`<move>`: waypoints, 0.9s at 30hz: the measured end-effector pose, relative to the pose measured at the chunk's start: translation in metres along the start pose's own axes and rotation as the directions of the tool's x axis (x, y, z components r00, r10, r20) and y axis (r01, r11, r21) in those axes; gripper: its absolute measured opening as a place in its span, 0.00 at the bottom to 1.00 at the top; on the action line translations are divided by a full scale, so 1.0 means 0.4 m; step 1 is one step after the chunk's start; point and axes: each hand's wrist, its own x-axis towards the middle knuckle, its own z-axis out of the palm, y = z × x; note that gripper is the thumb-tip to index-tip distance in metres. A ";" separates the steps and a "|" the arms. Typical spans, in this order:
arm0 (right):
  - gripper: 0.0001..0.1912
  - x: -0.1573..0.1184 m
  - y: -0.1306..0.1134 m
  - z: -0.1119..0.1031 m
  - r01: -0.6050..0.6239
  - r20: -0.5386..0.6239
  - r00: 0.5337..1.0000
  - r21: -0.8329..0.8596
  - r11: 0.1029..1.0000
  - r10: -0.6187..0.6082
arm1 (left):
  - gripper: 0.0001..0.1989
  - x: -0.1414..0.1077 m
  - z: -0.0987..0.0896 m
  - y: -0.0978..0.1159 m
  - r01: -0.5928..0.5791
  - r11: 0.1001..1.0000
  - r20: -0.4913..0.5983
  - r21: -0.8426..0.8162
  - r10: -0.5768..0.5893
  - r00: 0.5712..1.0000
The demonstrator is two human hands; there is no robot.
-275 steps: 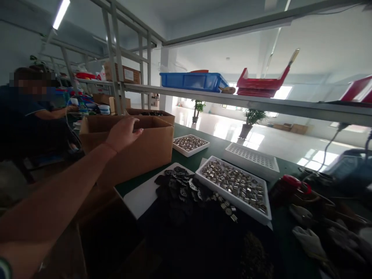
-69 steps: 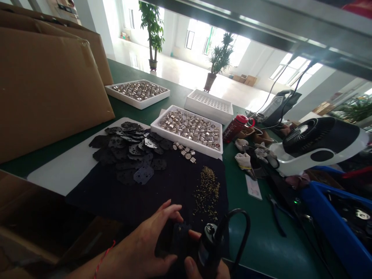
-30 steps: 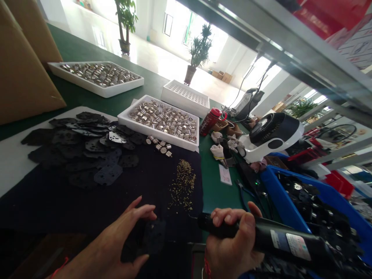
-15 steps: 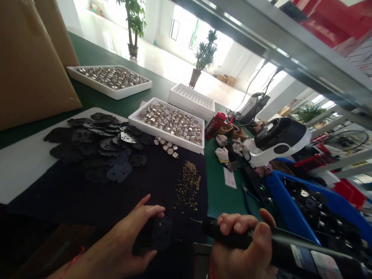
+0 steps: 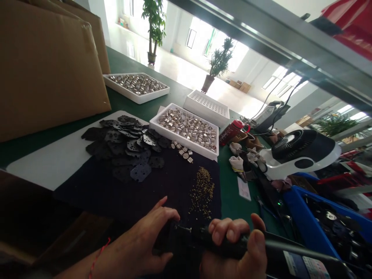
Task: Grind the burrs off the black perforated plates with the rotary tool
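Currently, a dark perforated plate (image 5: pixel 166 242) is being steadied while a black rotary tool (image 5: pixel 290 254) is being aimed at it.

The plate is being held at the near edge of a black cloth (image 5: pixel 136 197) by the left hand (image 5: pixel 136 248), half-curled around it, while the tool is being gripped firmly in the closed right hand (image 5: pixel 235 244), its thin bit (image 5: pixel 182 229) pointing left, very near the plate. Work on the plate appears to be in hand, and the bit seems to need lining up with it next. Brass-coloured filings (image 5: pixel 202 192) are being left on the cloth, farther off.
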 end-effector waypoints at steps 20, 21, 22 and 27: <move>0.13 0.010 0.009 -0.015 0.008 -0.019 1.000 0.013 1.000 -0.007 | 0.36 0.012 -0.015 0.004 -0.040 0.998 0.066 -0.049 0.043 0.997; 0.13 0.010 0.009 -0.014 0.006 -0.028 1.000 0.008 1.000 -0.006 | 0.35 0.013 -0.018 0.006 -0.041 0.998 0.074 -0.041 0.044 0.996; 0.14 0.010 0.010 -0.012 0.003 -0.036 0.999 0.004 1.000 -0.003 | 0.35 0.014 -0.022 0.009 -0.044 0.999 0.089 -0.026 0.046 0.995; 0.14 0.010 0.011 -0.010 0.000 -0.052 0.999 -0.014 1.000 0.000 | 0.33 0.024 -0.040 0.026 -0.076 0.995 0.165 0.059 0.066 0.984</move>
